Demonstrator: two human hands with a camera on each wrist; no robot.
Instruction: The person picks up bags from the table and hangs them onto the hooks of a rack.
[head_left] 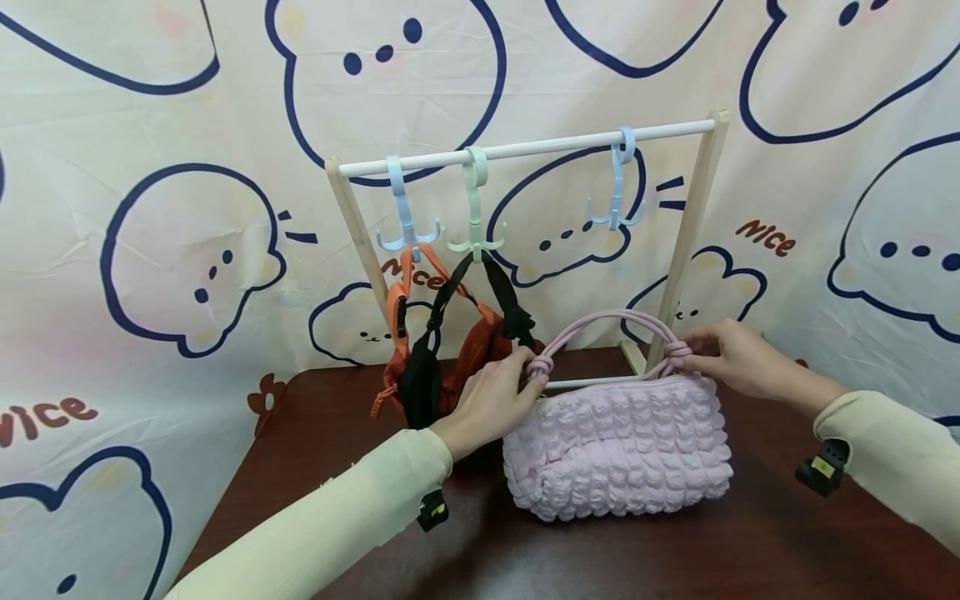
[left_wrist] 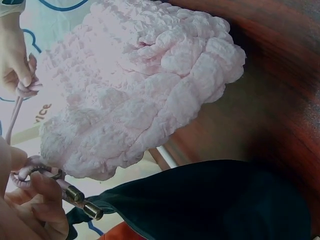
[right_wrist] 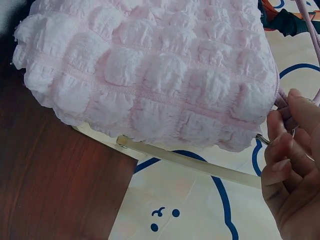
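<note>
Pink puffy bag (head_left: 618, 442) upright on dark wood table (head_left: 675, 550), just in front of wooden rack (head_left: 693, 225). Left hand (head_left: 491, 400) at bag's left end, fingers curled round knotted end of pink handle (head_left: 600, 321); in left wrist view, fingers (left_wrist: 42, 200) pinching knot and metal ring there. Right hand (head_left: 731, 358) at bag's right end, fingertips pinching other knot of handle; in right wrist view, fingers (right_wrist: 287, 150) bent close against bag's corner. Handle arched above bag between both hands. Behind left hand, orange bag (head_left: 480, 350) and black bag (head_left: 422, 383), hung by straps from blue hook (head_left: 405, 217) and green hook (head_left: 474, 208) on white rail (head_left: 525, 148). Third hook (head_left: 618, 187), blue, bare, farther right on rail. Cartoon-print cloth (head_left: 150, 250) behind and beneath rack.
</note>
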